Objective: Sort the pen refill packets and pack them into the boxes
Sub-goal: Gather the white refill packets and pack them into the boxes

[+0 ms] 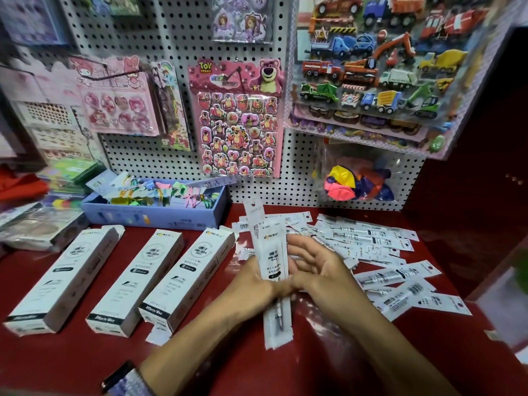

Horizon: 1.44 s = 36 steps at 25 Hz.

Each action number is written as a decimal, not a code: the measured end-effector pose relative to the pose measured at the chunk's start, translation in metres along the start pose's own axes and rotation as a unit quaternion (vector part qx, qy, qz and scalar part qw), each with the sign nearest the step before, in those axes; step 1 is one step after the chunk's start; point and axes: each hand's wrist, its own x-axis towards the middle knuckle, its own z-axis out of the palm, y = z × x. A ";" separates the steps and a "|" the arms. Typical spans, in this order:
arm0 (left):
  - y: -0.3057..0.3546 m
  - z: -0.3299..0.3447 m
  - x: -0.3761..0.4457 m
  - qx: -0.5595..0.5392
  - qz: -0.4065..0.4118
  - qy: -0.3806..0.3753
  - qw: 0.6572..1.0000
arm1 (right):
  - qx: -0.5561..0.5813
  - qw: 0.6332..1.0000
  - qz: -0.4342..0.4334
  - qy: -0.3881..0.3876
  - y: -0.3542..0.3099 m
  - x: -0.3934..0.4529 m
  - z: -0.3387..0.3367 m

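At the centre of the red counter [328, 352], your left hand [254, 284] grips a stack of pen refill packets [271, 252] near its lower third, fingers curled around it, with the stack standing nearly upright and its bottom end pointing down toward you. Your right hand [317, 267] rests against the right side of the same stack, fingers loosely extended, thumb meeting the packets just beside the left hand. To the right of your hands, a loose pile of packets [380, 244] lies spread flat across the counter. To the left, three white boxes [158, 277] lie side by side, long axes angled away from you; whether they are filled cannot be determined. Behind the boxes sits a blue tray [154, 214] of coloured items, against a pegboard [177, 44] hung with sticker sheets [237, 121].
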 end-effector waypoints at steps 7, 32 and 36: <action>-0.015 -0.005 0.000 0.060 -0.080 -0.016 0.995 | 0.006 1.000 -0.015 -0.016 0.000 0.001 -0.005; 0.023 -0.026 -0.005 0.108 -0.166 -0.176 0.964 | 0.068 0.996 -0.002 0.052 -0.002 0.006 0.001; 0.033 -0.092 -0.016 0.399 -0.115 0.028 0.909 | 0.088 0.993 0.028 0.070 0.000 0.010 0.003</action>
